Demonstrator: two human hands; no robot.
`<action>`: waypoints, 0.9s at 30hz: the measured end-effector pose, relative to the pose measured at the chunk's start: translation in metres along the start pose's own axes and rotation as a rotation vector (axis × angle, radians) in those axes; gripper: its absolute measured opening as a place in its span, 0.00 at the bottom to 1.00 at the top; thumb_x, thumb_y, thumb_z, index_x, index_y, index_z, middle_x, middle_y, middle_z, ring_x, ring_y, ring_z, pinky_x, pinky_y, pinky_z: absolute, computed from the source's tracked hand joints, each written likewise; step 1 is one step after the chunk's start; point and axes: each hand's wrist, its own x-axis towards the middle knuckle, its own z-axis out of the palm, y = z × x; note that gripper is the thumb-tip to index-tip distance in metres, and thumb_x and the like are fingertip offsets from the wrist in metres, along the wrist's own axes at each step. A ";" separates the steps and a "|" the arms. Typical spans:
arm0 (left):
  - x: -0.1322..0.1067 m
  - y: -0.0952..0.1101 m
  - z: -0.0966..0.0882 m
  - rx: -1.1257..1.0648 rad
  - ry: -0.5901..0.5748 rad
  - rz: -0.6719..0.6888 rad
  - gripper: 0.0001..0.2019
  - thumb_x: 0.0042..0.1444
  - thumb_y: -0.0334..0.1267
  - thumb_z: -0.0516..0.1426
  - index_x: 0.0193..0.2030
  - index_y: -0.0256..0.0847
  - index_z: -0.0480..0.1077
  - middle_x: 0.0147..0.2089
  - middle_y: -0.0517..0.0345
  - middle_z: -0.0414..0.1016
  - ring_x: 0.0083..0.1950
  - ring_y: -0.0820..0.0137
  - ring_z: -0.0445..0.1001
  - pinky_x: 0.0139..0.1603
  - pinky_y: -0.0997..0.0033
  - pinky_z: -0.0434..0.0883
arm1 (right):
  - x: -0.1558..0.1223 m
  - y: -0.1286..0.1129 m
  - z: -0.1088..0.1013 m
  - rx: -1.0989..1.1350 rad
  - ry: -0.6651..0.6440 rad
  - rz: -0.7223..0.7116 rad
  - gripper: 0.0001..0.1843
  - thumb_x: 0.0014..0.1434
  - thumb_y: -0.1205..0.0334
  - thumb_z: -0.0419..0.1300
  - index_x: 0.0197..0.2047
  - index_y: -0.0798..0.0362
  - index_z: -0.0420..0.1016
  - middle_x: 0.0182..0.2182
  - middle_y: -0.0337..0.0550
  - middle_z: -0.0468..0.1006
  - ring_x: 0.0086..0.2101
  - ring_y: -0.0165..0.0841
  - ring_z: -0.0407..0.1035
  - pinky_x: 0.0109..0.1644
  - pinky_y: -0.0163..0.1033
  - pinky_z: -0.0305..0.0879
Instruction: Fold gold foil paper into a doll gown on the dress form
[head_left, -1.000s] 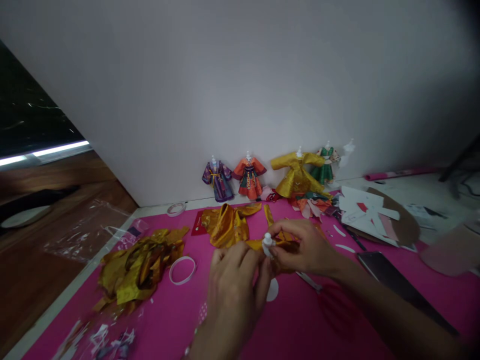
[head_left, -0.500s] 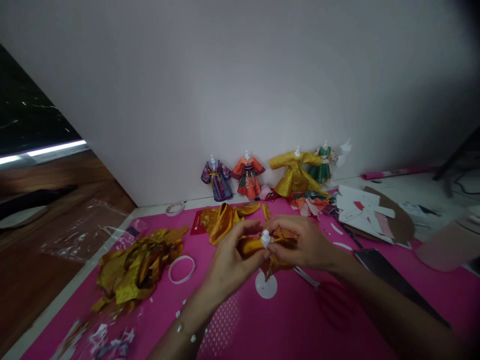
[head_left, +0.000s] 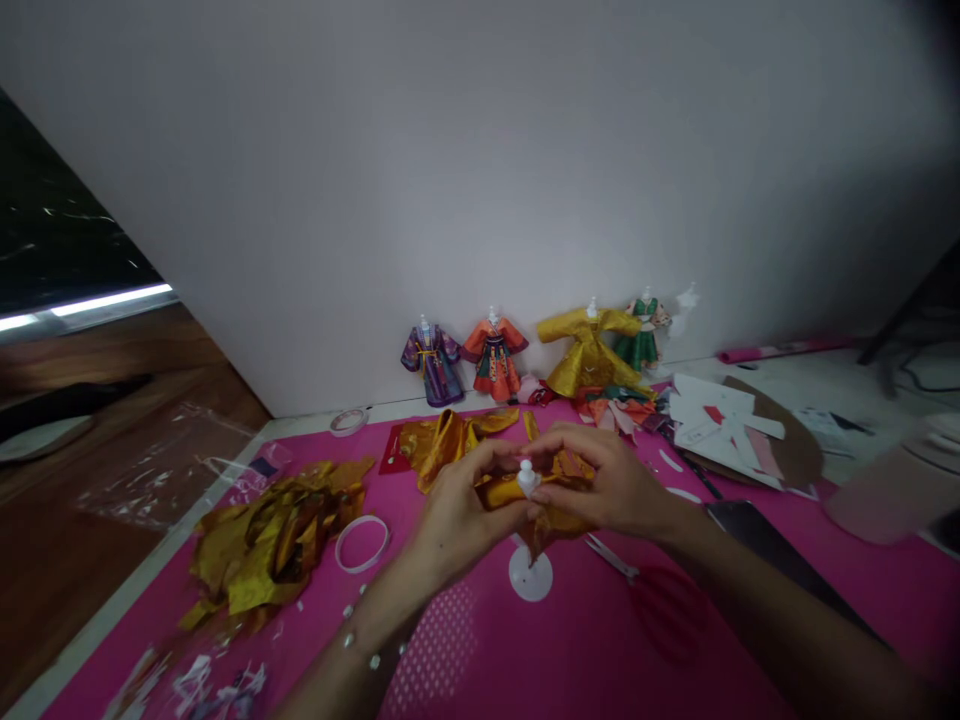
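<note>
1. Above the round white base, both hands meet on the little stand, upright, its knob poking up between them.
2. Left hand pinches the gold paper left of the stand; right hand pinches it opposite, equally near.

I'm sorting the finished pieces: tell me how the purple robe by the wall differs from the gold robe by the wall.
The purple robe is dark and patterned with a yellow sash; the gold robe is plain shiny yellow. The purple robe stands at the row's left end and looks narrower; the gold robe spreads wider sleeves and skirt further right. Both hang on small white stands against the wall.
</note>
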 end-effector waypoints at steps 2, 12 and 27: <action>0.000 0.000 0.001 0.001 0.020 -0.006 0.20 0.46 0.29 0.66 0.48 0.47 0.75 0.44 0.52 0.81 0.45 0.60 0.79 0.44 0.61 0.77 | -0.002 0.002 0.001 0.033 0.052 0.063 0.11 0.54 0.62 0.69 0.40 0.51 0.74 0.34 0.40 0.79 0.34 0.33 0.74 0.38 0.37 0.72; 0.002 0.004 0.002 0.058 -0.021 -0.022 0.13 0.48 0.31 0.65 0.42 0.46 0.76 0.40 0.54 0.80 0.42 0.61 0.78 0.43 0.62 0.76 | -0.017 0.009 0.007 0.118 0.087 0.132 0.10 0.55 0.57 0.70 0.39 0.51 0.80 0.36 0.44 0.82 0.37 0.36 0.76 0.41 0.41 0.70; 0.007 0.012 -0.006 0.274 -0.144 0.135 0.10 0.55 0.35 0.62 0.44 0.42 0.77 0.40 0.54 0.76 0.41 0.63 0.74 0.42 0.62 0.69 | -0.026 0.008 0.023 0.277 0.195 0.362 0.10 0.52 0.56 0.69 0.36 0.50 0.77 0.36 0.44 0.81 0.37 0.37 0.76 0.43 0.43 0.73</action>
